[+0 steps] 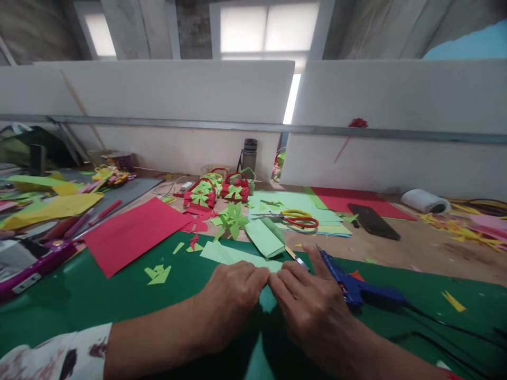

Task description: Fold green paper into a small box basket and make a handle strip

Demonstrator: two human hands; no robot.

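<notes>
My left hand (233, 295) is closed, its fingertips pressed down on a pale green paper strip (225, 254) on the green mat (119, 301). Against it, my right hand (312, 301) bends its fingers onto the same paper, with one finger raised. The hands' fingertips meet, and the paper between them is mostly hidden. Just beyond lies a folded pale green paper piece (264, 238). A utility knife (296, 257) lies partly behind my right hand. Close on the right, a blue glue gun (348, 282) rests on its side.
Red-and-yellow scissors (297, 217) lie on pale green sheets (261, 200). Small red baskets (200, 195) and green paper leaf shapes (233, 220) stand behind. A red sheet (137, 235) lies left, a phone (374, 221) right. A dark bottle (249, 154) stands by the white panel.
</notes>
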